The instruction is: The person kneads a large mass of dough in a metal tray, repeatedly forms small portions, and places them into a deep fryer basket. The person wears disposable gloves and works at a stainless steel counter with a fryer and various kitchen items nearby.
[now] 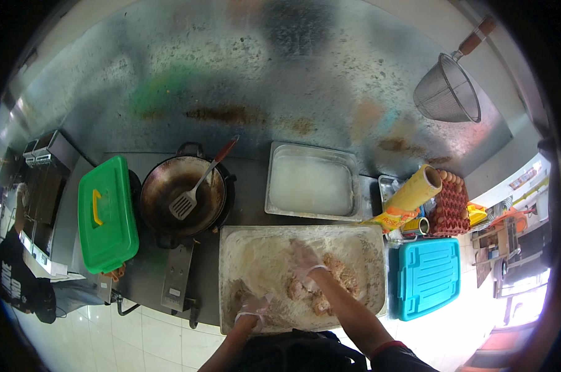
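A large metal tray point(303, 228) holds white flour and several pieces of coated raw meat point(340, 276), probably chicken, right of its middle. My right hand point(304, 262), in a clear plastic glove, reaches over the flour at the upper left edge of the meat; its fingertips are blurred, and whether it grips anything cannot be seen. My left hand point(255, 304), gloved likewise, is low in the tray's left part, touching the flour, its fingers partly hidden. Behind the tray stands a metal pan of cloudy liquid point(310, 181).
Left are a wok point(159, 204) with a slotted turner point(185, 204) and a green lidded box point(108, 251). Right are a plastic-film roll point(413, 188), egg trays point(449, 209) and a turquoise lid point(431, 279). A strainer point(447, 90) hangs above. Another person point(20, 274) stands far left.
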The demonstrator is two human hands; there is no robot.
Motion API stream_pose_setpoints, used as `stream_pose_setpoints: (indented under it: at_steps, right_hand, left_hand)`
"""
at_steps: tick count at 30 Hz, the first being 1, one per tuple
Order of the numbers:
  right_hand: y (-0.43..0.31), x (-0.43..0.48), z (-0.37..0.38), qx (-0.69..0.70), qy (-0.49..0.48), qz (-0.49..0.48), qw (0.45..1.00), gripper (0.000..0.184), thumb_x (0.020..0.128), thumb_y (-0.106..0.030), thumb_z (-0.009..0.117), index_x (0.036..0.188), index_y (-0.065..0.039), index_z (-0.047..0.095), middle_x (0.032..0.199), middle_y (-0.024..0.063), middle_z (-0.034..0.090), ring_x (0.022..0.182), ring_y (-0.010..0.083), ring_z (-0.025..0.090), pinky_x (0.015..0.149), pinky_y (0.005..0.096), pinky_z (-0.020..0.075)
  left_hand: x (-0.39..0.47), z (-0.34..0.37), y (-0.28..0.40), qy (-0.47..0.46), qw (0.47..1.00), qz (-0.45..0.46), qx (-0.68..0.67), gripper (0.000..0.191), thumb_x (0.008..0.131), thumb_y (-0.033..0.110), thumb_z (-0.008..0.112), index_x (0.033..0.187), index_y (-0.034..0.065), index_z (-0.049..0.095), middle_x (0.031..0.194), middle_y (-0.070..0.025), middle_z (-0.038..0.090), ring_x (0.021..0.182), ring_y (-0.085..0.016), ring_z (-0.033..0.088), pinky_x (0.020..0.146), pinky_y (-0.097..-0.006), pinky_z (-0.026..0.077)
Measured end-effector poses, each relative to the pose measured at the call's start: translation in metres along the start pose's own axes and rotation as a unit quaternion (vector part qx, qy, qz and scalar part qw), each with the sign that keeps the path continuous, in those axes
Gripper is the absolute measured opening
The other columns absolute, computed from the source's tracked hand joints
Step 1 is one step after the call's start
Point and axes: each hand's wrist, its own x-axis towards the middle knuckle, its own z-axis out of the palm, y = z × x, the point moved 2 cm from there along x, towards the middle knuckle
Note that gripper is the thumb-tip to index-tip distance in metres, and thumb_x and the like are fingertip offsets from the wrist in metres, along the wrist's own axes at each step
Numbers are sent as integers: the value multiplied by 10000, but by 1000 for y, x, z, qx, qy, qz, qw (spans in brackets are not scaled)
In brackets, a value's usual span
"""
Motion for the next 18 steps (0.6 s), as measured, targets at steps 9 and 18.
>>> stream_pose_setpoints:
  at_steps: [9, 18]
  right_hand:
    - [-99, 51, 16, -222, -231, -1, 947, 599, 826, -549, 591, 1319, -214, 528, 1352, 155, 505, 1255, 273, 478, 1049, 406, 389]
    - [-99, 73, 79, -358, -278, -155, 878, 709, 879, -621, 463, 1469, -234, 385, 1529, 80, 345, 1396, 274, 325, 1161, 397, 234]
  left_hand:
    - [-10, 2, -11, 36, 968, 132, 209, 447, 895, 194, 592, 1318, 79, 503, 1233, -201, 603, 1091, -367, 597, 909, -439, 477]
    - [34, 29, -74, 101, 987, 76, -97, 626, 936, 436, 519, 1392, 20, 411, 1305, -229, 538, 1196, -346, 528, 1014, -419, 403]
